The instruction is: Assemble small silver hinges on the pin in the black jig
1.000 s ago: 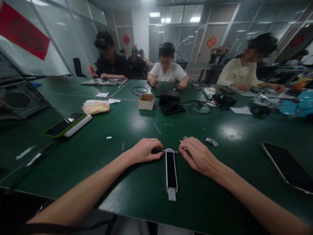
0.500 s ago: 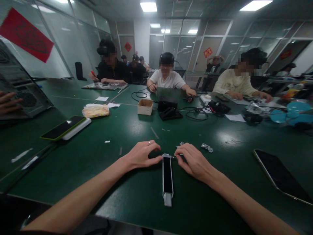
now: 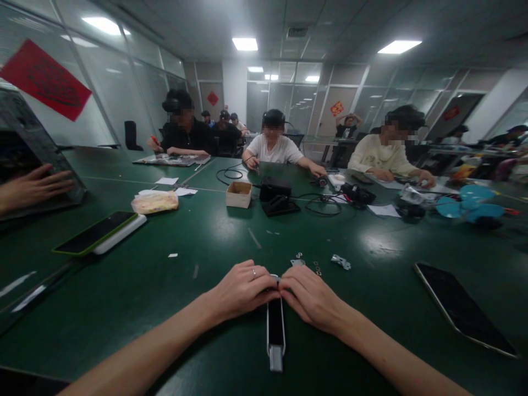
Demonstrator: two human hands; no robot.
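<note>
A long, narrow black object with a silver-white rim (image 3: 276, 324) lies on the green table, its grey metal tab pointing towards me. Over its far end my left hand (image 3: 241, 289), with a ring on one finger, has its fingers closed. My right hand (image 3: 313, 300) meets it there, fingertips pinched together. Whatever small piece sits between the fingertips is hidden. Just beyond the right hand lie a small metal plate (image 3: 297, 262) and several small rings (image 3: 317, 269). A metal bracket (image 3: 340, 262) rests farther right.
A smartphone (image 3: 464, 308) lies at right; a green-edged phone (image 3: 97, 232) on a white block is at left. Farther back are a soft packet (image 3: 155, 202), a small box (image 3: 238, 196), a black device (image 3: 276, 192) with cables and a blue fan (image 3: 470, 203). Co-workers sit opposite; another person's hand (image 3: 39, 188) touches a metal case.
Both hands have come together over the black object's far end, where they were apart at either side. The view has tilted up slightly. The hand at far left has shifted on the metal case.
</note>
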